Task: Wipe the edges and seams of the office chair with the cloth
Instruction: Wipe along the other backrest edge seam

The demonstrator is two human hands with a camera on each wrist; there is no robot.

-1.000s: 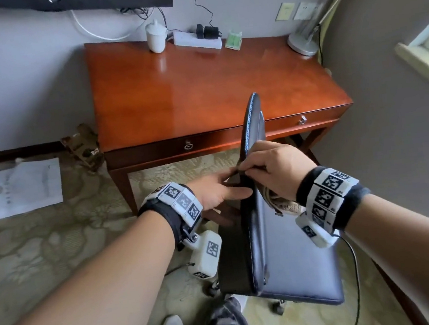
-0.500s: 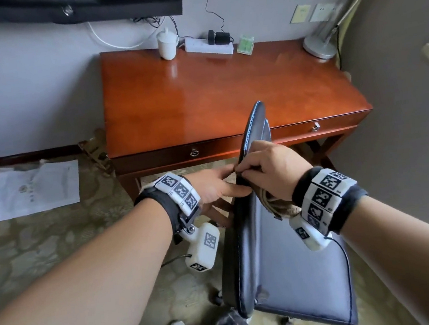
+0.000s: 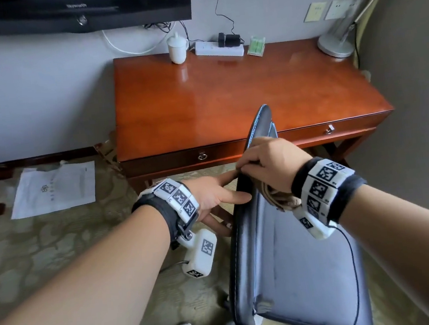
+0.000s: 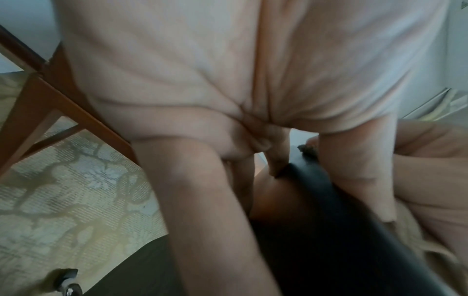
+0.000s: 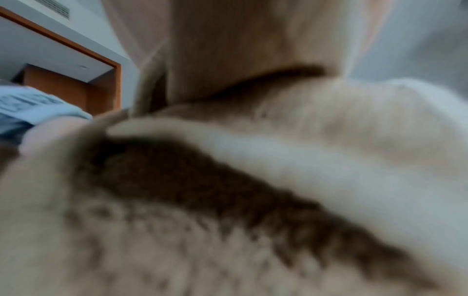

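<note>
The dark leather office chair shows in the head view with its backrest edge (image 3: 244, 252) running away from me and its seat (image 3: 312, 271) to the right. My right hand (image 3: 250, 163) grips a beige and brown cloth (image 3: 278, 198) and presses it onto the upper part of that edge. The cloth (image 5: 228, 200) fills the blurred right wrist view. My left hand (image 3: 239, 186) holds the backrest just below, thumb on the edge and fingers behind it. In the left wrist view the black edge (image 4: 341, 230) passes between thumb and fingers.
A red-brown wooden desk (image 3: 227, 94) stands just beyond the chair with a white cup (image 3: 177, 48), a power strip (image 3: 218, 48) and a lamp base (image 3: 334, 43) at its back. A paper sheet (image 3: 54, 188) lies on the carpet at left. A grey wall rises close on the right.
My right hand has slid the cloth a little farther along the backrest edge toward its far end. The left hand kept its hold beside it. My head view has shifted.
</note>
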